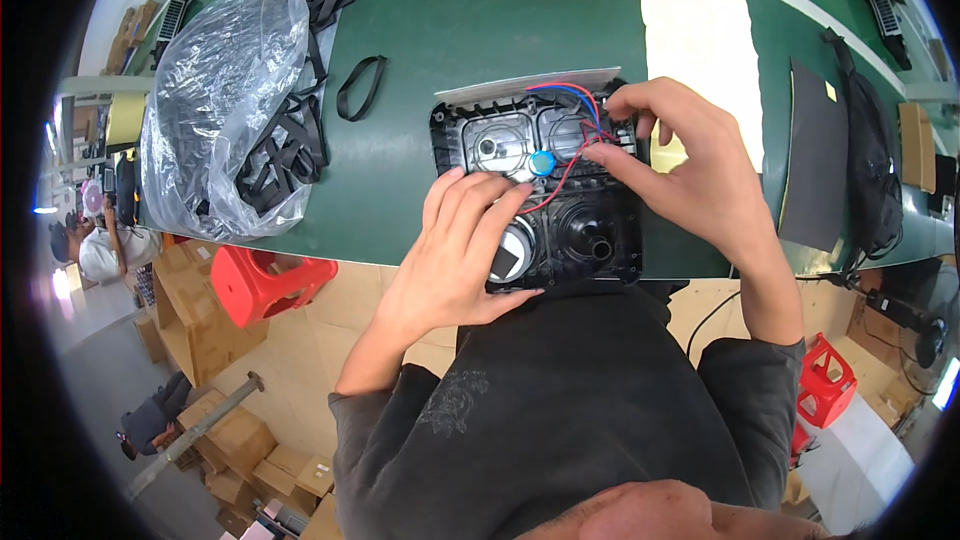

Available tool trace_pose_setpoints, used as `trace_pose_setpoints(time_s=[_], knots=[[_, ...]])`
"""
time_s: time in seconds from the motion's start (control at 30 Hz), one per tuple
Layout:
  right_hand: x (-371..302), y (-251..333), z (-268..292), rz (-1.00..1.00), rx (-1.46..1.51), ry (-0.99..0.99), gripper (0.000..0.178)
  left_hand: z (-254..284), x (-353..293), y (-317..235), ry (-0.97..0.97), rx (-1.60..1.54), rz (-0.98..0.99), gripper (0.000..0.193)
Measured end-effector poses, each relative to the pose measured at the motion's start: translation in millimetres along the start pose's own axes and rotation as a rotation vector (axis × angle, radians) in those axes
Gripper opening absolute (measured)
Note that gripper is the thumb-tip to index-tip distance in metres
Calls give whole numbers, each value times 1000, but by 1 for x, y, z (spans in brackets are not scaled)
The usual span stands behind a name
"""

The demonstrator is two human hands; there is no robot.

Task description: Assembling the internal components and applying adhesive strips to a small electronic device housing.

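Observation:
A black plastic housing (540,265) lies with its inside facing up on the table in front of me. My left hand (455,255) grips its near left part, with fingers across the top and thumb along the near edge. Partly beneath those fingers is a white round part (517,250) with a black square piece. A blue disc-shaped component (542,163) sits near the housing's middle. Red and blue wires (575,90) loop over the far right part. There my right hand (690,155) has thumb and index finger apart, the thumb tip at the wires.
A clear plastic bag (225,100) of black straps stands on the green table (480,10) at left, one strap loop (361,88) beside it. Yellowish paper (695,20), a dark flat sheet (815,160) and a black bag (873,180) lie at right. Red stools (265,285) and cardboard boxes stand below.

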State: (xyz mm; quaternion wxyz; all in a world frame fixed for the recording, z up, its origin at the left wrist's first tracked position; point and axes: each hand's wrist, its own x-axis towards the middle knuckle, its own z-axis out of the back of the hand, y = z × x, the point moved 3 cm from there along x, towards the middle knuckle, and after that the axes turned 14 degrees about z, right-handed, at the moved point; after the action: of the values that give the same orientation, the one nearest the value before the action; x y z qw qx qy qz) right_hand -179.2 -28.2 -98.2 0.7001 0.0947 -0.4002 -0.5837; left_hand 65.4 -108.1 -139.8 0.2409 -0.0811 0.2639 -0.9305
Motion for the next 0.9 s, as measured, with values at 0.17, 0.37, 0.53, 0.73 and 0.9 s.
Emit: trace_pose_setpoints(time_s=[0.17, 0.37, 0.53, 0.73, 0.9], knots=[[-5, -7, -5, -199, 54, -65, 21, 6, 8, -6, -43, -31, -20, 97], [-5, -6, -15, -88, -164, -119, 11, 38, 44, 6, -295, -58, -303, 58], [7, 4, -19, 2, -517, -12, 13, 33, 99, 2, -318, 54, -326, 43], [21, -17, -30, -33, -541, 189, 15, 24, 104, 2, -266, 127, -318, 32], [16, -20, -28, -36, -412, 214, 16, 18, 109, -8, -95, 377, -206, 23]])
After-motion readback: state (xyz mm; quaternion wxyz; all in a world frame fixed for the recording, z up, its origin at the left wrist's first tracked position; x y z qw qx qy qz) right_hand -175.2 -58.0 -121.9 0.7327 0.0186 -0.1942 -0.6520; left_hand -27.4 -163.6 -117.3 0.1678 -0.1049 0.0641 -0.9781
